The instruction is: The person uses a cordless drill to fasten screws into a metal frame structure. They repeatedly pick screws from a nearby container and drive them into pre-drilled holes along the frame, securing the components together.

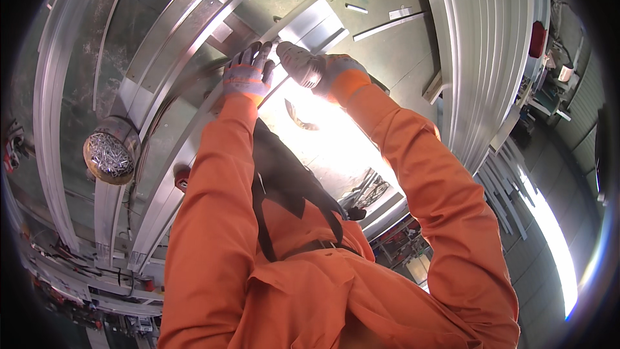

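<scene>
Beside the metal profile ahead, a power tool is gripped in the right hand; whether anything is clasped by the left hand, close by, cannot be made out; the tool is best kept square, that hand clear of its nose

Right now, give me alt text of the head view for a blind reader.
The gloved right hand holds a grey power tool near a silver metal piece, with the gloved left hand close by. At left, a tub of small metal parts sits among long metal profiles.
</scene>
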The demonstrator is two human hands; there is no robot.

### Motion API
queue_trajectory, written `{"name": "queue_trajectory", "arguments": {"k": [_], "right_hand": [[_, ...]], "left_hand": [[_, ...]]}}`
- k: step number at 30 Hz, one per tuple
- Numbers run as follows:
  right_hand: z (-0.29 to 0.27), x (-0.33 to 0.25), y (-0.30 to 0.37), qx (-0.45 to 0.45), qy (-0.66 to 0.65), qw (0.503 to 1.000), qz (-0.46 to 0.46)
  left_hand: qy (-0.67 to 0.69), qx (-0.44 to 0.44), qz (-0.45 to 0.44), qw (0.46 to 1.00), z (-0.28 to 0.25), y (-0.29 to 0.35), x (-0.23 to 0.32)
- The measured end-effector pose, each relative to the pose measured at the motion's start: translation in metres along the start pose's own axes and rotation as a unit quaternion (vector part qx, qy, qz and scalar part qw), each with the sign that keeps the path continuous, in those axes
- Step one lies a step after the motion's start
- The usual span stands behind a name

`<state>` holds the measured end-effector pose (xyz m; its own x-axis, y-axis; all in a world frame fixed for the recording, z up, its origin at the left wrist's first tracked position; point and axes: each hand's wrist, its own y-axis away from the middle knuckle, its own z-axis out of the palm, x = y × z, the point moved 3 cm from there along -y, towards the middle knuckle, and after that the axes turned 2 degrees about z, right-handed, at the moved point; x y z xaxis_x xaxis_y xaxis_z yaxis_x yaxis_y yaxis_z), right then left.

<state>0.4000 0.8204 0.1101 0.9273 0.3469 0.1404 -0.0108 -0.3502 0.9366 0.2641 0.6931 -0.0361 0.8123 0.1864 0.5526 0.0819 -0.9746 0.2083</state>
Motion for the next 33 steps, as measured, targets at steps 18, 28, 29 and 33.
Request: {"name": "queue_trajectory", "arguments": {"k": [18,28,29,33], "right_hand": [[-0.003,0.004,-0.014,0.032,0.061,0.997,-0.031],[-0.024,-0.004,-0.007,0.044,0.133,0.986,-0.086],[-0.024,-0.003,-0.007,0.049,0.136,0.986,-0.088],[-0.034,-0.005,-0.006,0.019,0.133,0.989,-0.070]], "left_hand": [[0.018,-0.012,-0.014,1.000,-0.002,0.000,0.002],[-0.010,-0.034,-0.032,0.999,-0.007,0.003,0.002],[-0.013,-0.031,-0.029,0.999,-0.006,0.005,0.002],[-0.035,-0.030,-0.033,0.998,-0.005,0.002,0.005]]}}
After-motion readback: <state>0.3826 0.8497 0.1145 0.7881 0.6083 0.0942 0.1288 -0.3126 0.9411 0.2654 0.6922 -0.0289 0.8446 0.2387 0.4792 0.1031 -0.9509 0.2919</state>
